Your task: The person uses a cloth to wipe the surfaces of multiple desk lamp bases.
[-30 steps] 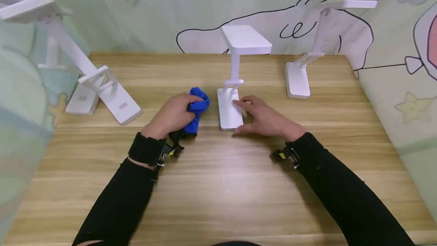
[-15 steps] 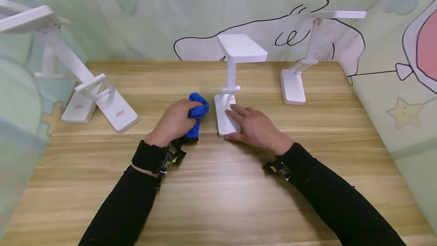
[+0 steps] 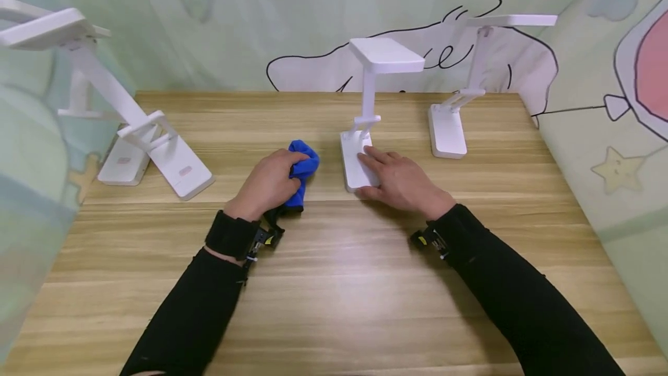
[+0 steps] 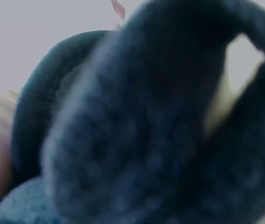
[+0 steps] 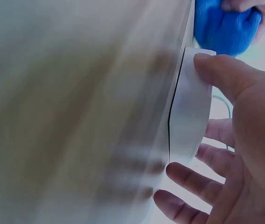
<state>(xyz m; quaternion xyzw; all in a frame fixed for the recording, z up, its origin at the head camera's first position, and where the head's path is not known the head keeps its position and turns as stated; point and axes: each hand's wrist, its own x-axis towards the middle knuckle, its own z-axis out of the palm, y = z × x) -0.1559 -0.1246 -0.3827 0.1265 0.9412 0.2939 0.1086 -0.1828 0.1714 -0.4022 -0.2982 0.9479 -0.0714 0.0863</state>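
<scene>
My left hand (image 3: 268, 185) holds a bunched blue cloth (image 3: 304, 168) on the wooden table; its folds, dark in the left wrist view, fill most of that picture. To the right stands a white desk lamp (image 3: 357, 161) with its flat head raised on an arm. My right hand (image 3: 403, 183) grips the lamp's base from the right. In the right wrist view, the thumb (image 5: 223, 70) presses the near end of the base (image 5: 190, 102). Two fingers reach over its top, while the others are beside its side.
Two more white lamps stand at the left, the nearer base (image 3: 180, 167) overlapping the farther base (image 3: 125, 161) in view. Another white lamp (image 3: 449, 132) stands at the back right. A printed curtain (image 3: 209, 28) hangs behind the wooden tabletop (image 3: 323, 283).
Over the last half second, the middle lamp has slid right and slightly away with my right hand. Earlier, that hand came further over the base. My left hand and the blue cloth stay nearly still.
</scene>
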